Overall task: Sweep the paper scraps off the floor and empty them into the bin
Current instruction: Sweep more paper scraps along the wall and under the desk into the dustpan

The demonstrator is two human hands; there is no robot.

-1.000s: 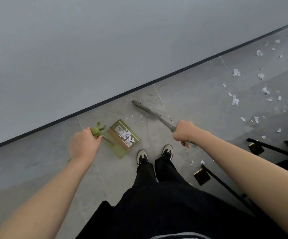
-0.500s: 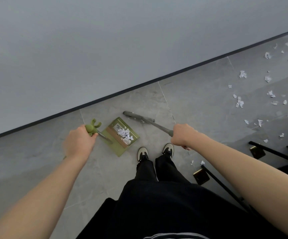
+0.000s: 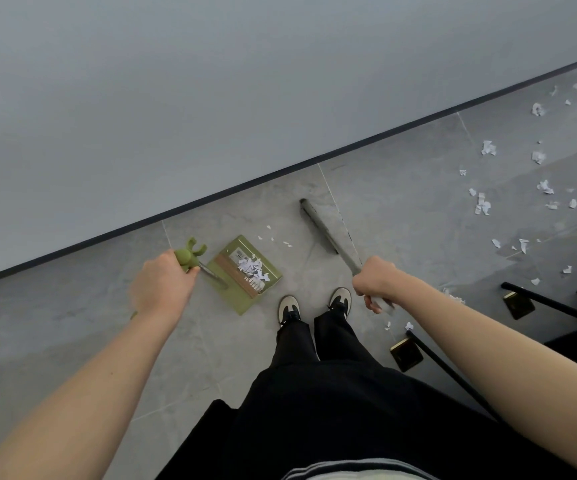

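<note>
Standing over grey floor tiles (image 3: 401, 188), the person has black trousers and two shoes (image 3: 289, 308) nearest the camera. The left hand (image 3: 160, 285) has its fingers wrapped round the green dustpan handle (image 3: 188, 256); the right hand (image 3: 375, 280) has its fingers closed round the broom handle (image 3: 346, 258). Just ahead, the green dustpan (image 3: 245, 273) sits on the floor holding a small heap of scraps, with the broom head (image 3: 316, 223) beyond it near the wall. Most paper scraps (image 3: 481, 202) lie scattered well to the right. Sweeping seems mid-way; the next stroke likely calls for reaching right and drawing those scraps toward the pan. No bin is in view.
</note>
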